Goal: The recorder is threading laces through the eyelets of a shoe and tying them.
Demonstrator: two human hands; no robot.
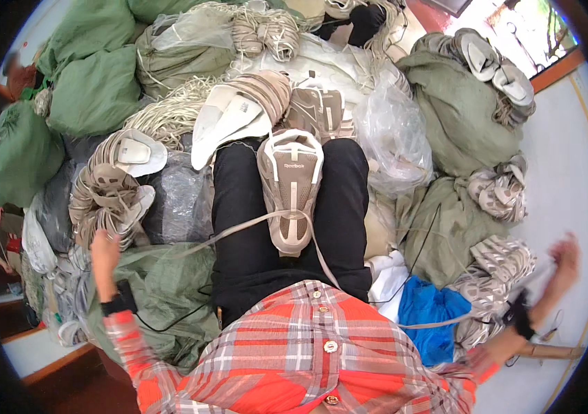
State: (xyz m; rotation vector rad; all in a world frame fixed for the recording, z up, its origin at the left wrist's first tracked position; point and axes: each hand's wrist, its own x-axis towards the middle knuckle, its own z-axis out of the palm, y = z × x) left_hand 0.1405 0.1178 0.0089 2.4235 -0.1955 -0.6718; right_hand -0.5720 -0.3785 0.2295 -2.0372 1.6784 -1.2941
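A taupe and white shoe upper, with no sole visible, lies between my thighs with its toe toward me. A long flat beige shoelace crosses its front and stretches out to both sides. Far to the left, the fingers of my left hand are closed on one length of the lace. My right hand is raised far out to the right and smeared by motion; the lace's other length runs over my shirt toward it, and the fingers look closed on it.
Stacks of shoe uppers lie beyond my knees, and more sit at left and right. Green sacks, a bundle of pale laces, a clear plastic bag and a blue cloth or bag surround me. A white wall stands at right.
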